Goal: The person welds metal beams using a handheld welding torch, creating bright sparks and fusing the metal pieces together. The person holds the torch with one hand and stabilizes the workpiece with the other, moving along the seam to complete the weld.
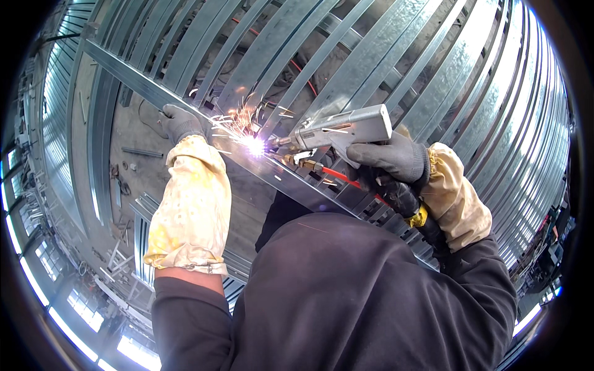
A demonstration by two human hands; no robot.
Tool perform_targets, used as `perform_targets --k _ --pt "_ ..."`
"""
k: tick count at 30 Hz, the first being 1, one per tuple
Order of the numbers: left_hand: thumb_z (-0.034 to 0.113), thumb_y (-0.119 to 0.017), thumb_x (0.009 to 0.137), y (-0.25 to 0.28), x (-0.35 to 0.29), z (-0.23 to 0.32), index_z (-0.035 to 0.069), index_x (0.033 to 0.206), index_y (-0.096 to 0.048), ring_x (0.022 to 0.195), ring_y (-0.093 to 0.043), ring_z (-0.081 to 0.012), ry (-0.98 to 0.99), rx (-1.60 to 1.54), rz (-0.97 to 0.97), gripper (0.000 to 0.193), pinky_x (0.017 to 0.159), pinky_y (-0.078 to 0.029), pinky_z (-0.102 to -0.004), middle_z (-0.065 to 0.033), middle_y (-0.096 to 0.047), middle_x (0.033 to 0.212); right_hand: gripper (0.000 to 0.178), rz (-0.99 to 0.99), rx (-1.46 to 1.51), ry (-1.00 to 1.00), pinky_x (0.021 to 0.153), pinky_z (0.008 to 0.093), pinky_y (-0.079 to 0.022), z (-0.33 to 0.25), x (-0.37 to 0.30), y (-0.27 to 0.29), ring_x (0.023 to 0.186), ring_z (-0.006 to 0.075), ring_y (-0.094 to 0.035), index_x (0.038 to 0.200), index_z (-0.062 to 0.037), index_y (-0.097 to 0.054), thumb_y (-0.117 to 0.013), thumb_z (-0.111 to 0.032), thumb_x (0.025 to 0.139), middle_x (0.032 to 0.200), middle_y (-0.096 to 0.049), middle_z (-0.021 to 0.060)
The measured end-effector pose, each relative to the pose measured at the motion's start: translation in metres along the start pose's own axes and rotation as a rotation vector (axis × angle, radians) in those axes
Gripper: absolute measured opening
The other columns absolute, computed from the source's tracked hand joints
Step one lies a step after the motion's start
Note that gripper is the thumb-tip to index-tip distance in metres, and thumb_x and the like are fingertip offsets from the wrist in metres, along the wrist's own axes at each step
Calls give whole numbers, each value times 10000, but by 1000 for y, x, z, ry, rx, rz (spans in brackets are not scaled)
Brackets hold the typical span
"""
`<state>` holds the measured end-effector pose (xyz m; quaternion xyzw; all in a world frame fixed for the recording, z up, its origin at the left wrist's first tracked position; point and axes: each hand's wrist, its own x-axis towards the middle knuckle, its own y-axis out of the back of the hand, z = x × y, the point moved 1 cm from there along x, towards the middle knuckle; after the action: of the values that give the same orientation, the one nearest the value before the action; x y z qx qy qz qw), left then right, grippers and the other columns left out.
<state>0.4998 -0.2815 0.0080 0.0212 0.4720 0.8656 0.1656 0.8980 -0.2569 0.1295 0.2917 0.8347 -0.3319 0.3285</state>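
In my right hand (391,157), gloved in grey, is a grey welding gun (346,127) with its nozzle pointing left. A bright arc (255,146) and orange sparks burst where the nozzle meets a long steel beam (300,188). My left hand (180,122), also in a grey glove, is closed on the beam's near edge, left of the arc; its fingertips are partly hidden. Stained pale sleeve guards (192,204) cover both forearms. A red hose (346,179) and a black cable (399,195) run back from the gun beneath my right hand.
Parallel galvanised steel bars (383,55) form a large rack beyond the beam, with gaps between them. Another red hose (303,74) lies below the bars. On the concrete floor to the left are a loose metal bar (142,152) and scattered metal pieces.
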Motion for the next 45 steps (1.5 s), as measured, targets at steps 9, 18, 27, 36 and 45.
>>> perform_targets --k 9,18,27,36,45 --pt "371 -288 971 -11 19 -18 -117 1272 -489 1157 -532 -447 10 28 8 608 991 -447 -451 -335 -518 1265 375 -24 59 48 463 216 -458 17 3 7 597 114 -633 1079 34 -588 -628 -293 900 827 -680 97" --pt "396 -316 964 -4 8 -6 -105 1215 -528 1089 -570 -444 29 -110 35 598 928 -464 -454 -324 -564 1207 398 -75 109 167 438 207 -436 49 -8 22 550 76 -592 1115 15 -585 -616 -330 918 859 -685 72" --pt "408 -309 957 -4 4 -2 -104 1199 -549 1087 -571 -445 24 -78 2 615 928 -457 -452 -312 -585 1187 363 -49 162 118 419 203 -439 48 -17 16 522 78 -592 1093 13 -589 -611 -305 918 842 -683 77" --pt "397 -312 961 -14 24 -20 -112 1218 -536 1110 -559 -450 12 -97 16 612 948 -451 -455 -327 -573 1193 330 -52 130 112 425 209 -454 45 -14 16 523 96 -610 998 4 -605 -607 -316 919 797 -678 85" --pt "402 -320 958 -12 24 -19 -97 1219 -550 1111 -563 -437 -23 -104 22 608 953 -448 -447 -306 -575 1210 340 -39 84 56 424 217 -450 41 -14 14 517 108 -612 871 -22 -626 -617 -360 907 728 -659 72"
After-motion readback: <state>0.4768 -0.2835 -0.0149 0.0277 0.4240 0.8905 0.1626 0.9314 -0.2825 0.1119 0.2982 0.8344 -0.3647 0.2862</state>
